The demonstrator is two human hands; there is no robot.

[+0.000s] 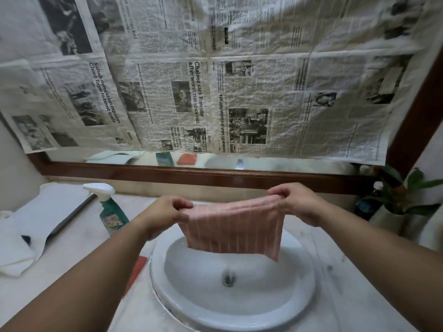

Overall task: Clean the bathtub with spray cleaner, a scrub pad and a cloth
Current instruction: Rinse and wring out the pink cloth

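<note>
From my seat no bathtub shows, so I judge the scrubbing is either not begun or out of sight; I cannot tell which. Nearest, a flat red scrub pad (139, 267) lies on the pale stone counter (72, 288) just beside the left rim of the round white ceramic basin (239, 318), partly hidden by the forearm. Over the basin hangs the pink striped cloth (235, 231), stretched between both hands: the left hand (167, 212) pinches its upper left corner, the right hand (299, 204) its upper right, arms reaching forward. Beyond, the green spray bottle with white trigger (111, 212) stands toward the counter's back left, under the newspaper-covered mirror (215, 92).
</note>
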